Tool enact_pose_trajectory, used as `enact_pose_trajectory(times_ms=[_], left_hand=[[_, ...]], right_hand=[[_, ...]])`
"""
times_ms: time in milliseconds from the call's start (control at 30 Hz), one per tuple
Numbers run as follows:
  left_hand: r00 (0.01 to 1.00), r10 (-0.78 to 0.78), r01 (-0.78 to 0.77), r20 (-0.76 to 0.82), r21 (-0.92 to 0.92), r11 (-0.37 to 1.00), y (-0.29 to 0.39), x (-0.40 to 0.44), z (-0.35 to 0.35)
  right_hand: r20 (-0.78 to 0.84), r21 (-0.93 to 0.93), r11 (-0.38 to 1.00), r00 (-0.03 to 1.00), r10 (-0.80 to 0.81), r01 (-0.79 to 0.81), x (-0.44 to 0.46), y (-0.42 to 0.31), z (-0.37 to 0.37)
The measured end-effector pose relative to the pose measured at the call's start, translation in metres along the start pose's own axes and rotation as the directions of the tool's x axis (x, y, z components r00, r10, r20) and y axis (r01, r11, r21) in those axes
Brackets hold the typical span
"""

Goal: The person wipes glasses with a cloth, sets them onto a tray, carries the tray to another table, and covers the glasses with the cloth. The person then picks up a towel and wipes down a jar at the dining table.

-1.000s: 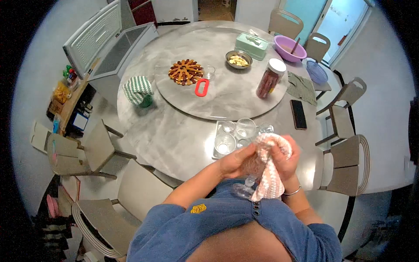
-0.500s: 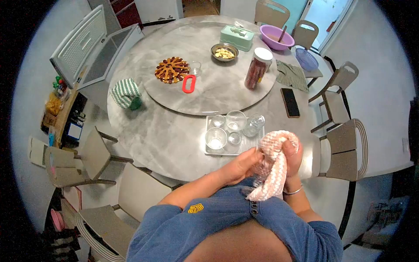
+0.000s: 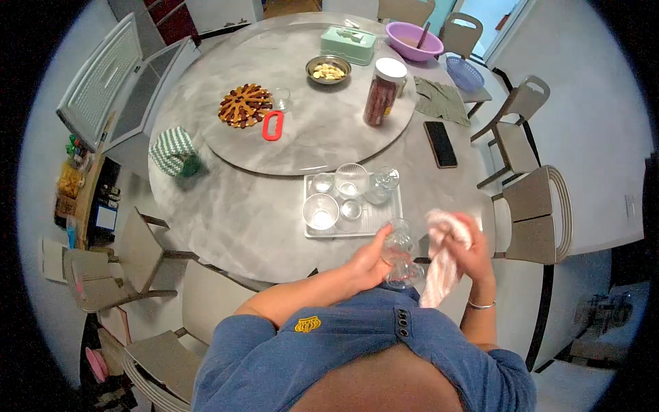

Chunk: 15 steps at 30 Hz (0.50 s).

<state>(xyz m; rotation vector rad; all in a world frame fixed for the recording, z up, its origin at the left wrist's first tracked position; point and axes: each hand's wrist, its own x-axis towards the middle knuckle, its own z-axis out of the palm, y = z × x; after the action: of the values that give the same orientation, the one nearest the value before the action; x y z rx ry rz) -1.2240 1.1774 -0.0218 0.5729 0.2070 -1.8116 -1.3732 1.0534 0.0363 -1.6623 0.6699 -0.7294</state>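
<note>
A clear, curved glass vessel (image 3: 399, 248) is in my left hand (image 3: 369, 264), held in front of my shirt near the table's edge. My right hand (image 3: 472, 253) grips a pink and white cloth (image 3: 443, 264), which hangs down just right of the glass and apart from it. The cloth is smeared by motion. Beyond my hands, a white tray (image 3: 316, 232) on the table carries several clear glasses, among them a wide glass cup (image 3: 320, 211) and a ribbed glass (image 3: 351, 178). A curvy glass (image 3: 382, 185) lies or leans at the tray's right side.
The round marble table (image 3: 226, 226) has a turntable (image 3: 316, 147) with a tall red-filled jar (image 3: 382, 96), a steel bowl (image 3: 310, 74), a green box (image 3: 347, 45), a patterned trivet (image 3: 244, 106) and a red ring-shaped item (image 3: 272, 126). A phone (image 3: 440, 144) lies right; chairs surround the table.
The cloth has come away from the glass, now visible in my left hand. My right hand has moved slightly right with the cloth. The camera view has shifted a little.
</note>
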Motion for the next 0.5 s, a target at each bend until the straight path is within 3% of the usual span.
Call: enact_pose_trajectory(times_ms=[67,100,133,200,267,333,400,500], left_hand=[[1.000,-0.002,0.002,-0.022,-0.024,1.000,0.002,0.002,0.001],[1.000,0.026,-0.027,-0.013,-0.045,0.999,0.003,0.006,-0.003],[0.998,0.058,-0.058,-0.004,-0.068,0.996,0.003,0.009,-0.008],[0.998,0.053,-0.054,-0.016,-0.047,0.997,0.003,0.015,-0.017],[0.998,0.047,-0.047,-0.034,-0.023,0.999,0.003,0.021,-0.023],[0.991,0.086,-0.094,-0.098,-0.073,0.993,0.002,0.027,-0.026],[0.991,0.108,-0.119,-0.085,-0.129,0.985,0.006,0.030,-0.028],[0.990,0.107,-0.123,-0.095,-0.189,0.974,0.010,0.033,-0.026]], right_hand=[[0.427,-0.173,0.983,0.895,0.128,-0.058,-0.005,-0.013,-0.003],[0.463,-0.194,0.961,0.845,0.269,-0.199,-0.007,-0.024,0.003],[0.463,-0.197,0.960,0.844,0.270,-0.199,-0.007,-0.018,0.010],[0.462,-0.348,0.938,0.870,0.176,-0.005,-0.009,0.002,0.022],[0.397,-0.357,0.929,0.883,0.248,-0.101,-0.007,0.012,0.034],[0.361,-0.173,0.949,0.879,0.311,-0.264,-0.003,0.037,0.038],[0.305,-0.177,0.953,0.907,0.290,-0.245,0.003,0.045,0.044],[0.197,0.029,0.916,0.901,0.387,-0.400,0.014,0.052,0.050]])
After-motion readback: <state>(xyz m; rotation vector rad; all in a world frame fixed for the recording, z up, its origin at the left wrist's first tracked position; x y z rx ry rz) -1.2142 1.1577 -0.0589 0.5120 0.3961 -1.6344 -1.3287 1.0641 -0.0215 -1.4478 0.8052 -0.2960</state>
